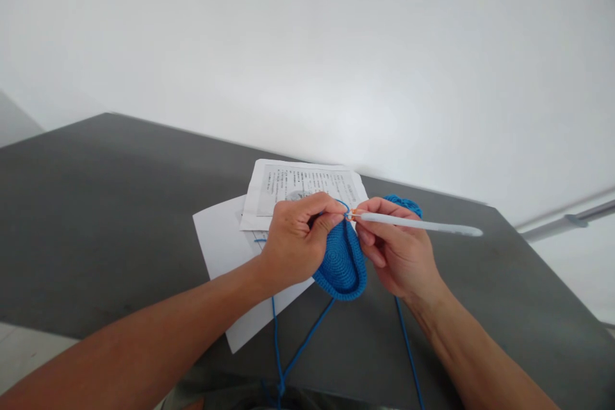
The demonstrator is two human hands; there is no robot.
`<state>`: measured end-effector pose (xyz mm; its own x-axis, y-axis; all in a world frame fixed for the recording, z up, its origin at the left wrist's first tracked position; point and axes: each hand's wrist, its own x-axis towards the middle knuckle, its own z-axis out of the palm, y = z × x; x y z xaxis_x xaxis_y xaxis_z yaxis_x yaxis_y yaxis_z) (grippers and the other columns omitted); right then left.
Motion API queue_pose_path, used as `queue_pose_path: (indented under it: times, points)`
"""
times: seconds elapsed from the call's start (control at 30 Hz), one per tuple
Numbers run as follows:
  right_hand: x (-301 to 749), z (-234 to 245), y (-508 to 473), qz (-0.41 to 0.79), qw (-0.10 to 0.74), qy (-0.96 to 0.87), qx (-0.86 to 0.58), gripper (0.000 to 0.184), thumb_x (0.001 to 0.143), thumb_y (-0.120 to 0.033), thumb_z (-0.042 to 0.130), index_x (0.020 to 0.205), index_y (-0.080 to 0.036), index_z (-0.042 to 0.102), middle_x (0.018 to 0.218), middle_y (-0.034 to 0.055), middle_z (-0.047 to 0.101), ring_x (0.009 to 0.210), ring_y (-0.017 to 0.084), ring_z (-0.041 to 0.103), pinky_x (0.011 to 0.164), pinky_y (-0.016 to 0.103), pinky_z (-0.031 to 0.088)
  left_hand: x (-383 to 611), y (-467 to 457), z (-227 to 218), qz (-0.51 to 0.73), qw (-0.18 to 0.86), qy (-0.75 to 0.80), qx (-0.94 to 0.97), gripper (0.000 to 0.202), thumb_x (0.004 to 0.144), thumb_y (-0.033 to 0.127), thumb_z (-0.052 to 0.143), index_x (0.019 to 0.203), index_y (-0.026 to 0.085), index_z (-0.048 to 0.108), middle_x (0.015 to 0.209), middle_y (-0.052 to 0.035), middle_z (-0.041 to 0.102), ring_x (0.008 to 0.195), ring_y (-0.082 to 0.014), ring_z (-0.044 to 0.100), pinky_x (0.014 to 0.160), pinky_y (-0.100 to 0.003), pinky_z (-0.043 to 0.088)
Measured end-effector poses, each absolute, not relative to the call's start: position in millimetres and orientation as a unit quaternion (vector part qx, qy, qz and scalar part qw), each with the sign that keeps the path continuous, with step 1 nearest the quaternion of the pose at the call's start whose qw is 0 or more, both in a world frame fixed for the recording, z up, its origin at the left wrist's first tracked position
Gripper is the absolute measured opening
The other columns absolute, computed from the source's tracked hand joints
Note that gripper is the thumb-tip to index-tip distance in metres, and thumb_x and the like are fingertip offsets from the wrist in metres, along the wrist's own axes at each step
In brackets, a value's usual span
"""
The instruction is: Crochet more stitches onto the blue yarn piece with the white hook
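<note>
My left hand (293, 240) is closed, pinching the upper edge of a round blue crochet piece (342, 264) between thumb and fingers. My right hand (396, 243) is closed around a long pale crochet hook (423, 225), whose tip meets the piece's edge where the two hands touch. The hook's handle sticks out to the right. Blue yarn strands (302, 346) hang from the work down toward me. A blue yarn ball (406, 204) peeks out behind my right hand.
A dark grey table (96, 218) carries two white paper sheets (221, 237), the upper one printed with text (307, 182). A white wall rises behind the table. A metal rail (567, 223) shows at the right.
</note>
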<state>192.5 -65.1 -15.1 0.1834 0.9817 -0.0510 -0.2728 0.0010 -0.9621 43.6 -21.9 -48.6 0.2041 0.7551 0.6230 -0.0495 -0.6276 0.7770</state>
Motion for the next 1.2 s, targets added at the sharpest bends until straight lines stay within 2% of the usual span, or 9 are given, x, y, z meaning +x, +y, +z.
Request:
queue_pose_path:
  times: [0.4,0.8,1.2]
  points:
    - [191.9,-12.8,-66.5,0.530,0.615,-0.375,-0.448,0.030,0.062,-0.033,0.091,0.067,-0.016,0.067,0.044,-0.0059,0.054,0.028,0.002,0.033,0.029,0.015,0.016,43.5,-26.6,-46.4,0.620,0.300,0.243,0.683,0.013,0.091,0.014,0.070,0.084,0.019,0.079,0.074,-0.0001,0.080,0.064,-0.0130,0.072,0.058,-0.022,0.054]
    - [192.1,-18.1,-66.0,0.526,0.626,-0.379,-0.434,0.029,0.067,-0.034,0.089,0.069,-0.017,0.066,0.046,-0.0062,0.054,0.029,0.002,0.032,0.028,0.014,0.018,40.5,-23.2,-46.4,0.611,0.245,0.204,0.725,0.014,0.094,0.013,0.067,0.092,0.018,0.080,0.075,-0.0016,0.080,0.060,-0.0111,0.070,0.056,-0.020,0.053]
    - [191.0,-16.8,-65.7,0.523,0.630,-0.376,-0.433,0.032,0.067,-0.037,0.091,0.068,-0.017,0.066,0.045,-0.0068,0.053,0.028,0.002,0.032,0.027,0.014,0.019,39.1,-21.4,-43.2,0.606,0.241,0.178,0.737,0.017,0.095,0.010,0.064,0.095,0.019,0.079,0.077,-0.0018,0.081,0.062,-0.0108,0.071,0.056,-0.019,0.054]
